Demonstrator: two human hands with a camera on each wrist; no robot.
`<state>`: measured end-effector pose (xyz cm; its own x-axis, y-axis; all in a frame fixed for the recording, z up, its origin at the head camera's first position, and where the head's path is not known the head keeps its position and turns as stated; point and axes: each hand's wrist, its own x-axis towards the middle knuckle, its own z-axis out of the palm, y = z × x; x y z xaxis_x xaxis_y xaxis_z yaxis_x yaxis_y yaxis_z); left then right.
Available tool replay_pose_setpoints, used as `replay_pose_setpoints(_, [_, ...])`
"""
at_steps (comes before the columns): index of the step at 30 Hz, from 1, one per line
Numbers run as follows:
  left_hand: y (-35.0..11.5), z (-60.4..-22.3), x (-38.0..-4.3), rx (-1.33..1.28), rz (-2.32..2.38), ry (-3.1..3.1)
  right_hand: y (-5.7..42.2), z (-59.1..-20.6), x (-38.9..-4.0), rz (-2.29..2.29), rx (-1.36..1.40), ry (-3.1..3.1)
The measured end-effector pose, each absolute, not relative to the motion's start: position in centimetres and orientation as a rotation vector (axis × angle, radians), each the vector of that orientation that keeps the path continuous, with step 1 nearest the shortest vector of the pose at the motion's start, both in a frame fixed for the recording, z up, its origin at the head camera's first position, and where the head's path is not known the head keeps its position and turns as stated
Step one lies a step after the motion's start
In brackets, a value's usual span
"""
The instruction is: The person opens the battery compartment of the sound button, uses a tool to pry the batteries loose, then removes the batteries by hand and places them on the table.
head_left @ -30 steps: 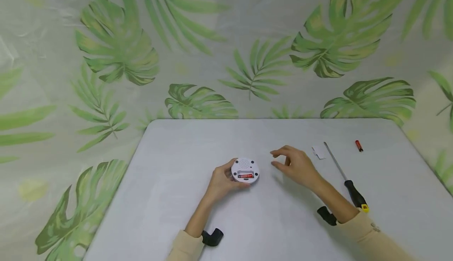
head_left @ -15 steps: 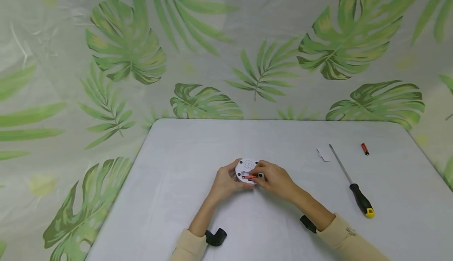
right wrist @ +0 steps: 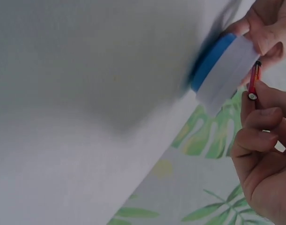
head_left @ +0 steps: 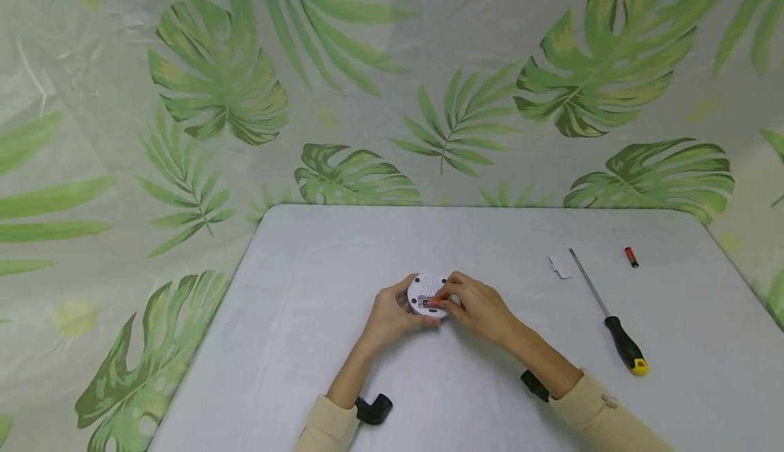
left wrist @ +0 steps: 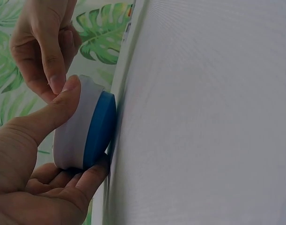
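Note:
A round white device with a blue front rim is gripped at its edge by my left hand, thumb on the near side. Its back faces up in the head view, showing speaker holes, dark round feet and an open battery compartment. My right hand pinches a red battery between thumb and finger, right at that compartment. Seen from the right wrist, the battery stands out from the white back, its metal end by the fingertips. Part of the compartment is hidden behind the right fingers.
On the right of the white table lie a screwdriver with a black and yellow handle, a small white cover piece and another red battery. A leaf-patterned sheet hangs behind the table.
My right hand has come left from above the table to the device and taken hold of the battery that lay in the compartment. My left hand still holds the device in much the same place.

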<state>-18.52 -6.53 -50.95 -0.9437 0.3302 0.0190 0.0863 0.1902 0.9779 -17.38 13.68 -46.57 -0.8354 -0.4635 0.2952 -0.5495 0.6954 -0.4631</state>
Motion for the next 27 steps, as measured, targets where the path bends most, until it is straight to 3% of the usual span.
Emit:
replay_pose_setpoints(12, [-6.0,-50.7,-18.5,0.351,1.798,2.296,20.4,-45.1,-18.5,0.799,0.539,-2.814])
replay_pose_setpoints(21, [-6.2,-50.6,-18.3,0.289,1.806,2.271,29.9,-44.4,-19.9,0.702,0.33,-2.791])
replay_pose_setpoints(27, [-6.1,-48.8,-17.5,0.281,1.795,2.254,38.1,-44.3,-20.5,0.616,0.018,-2.791])
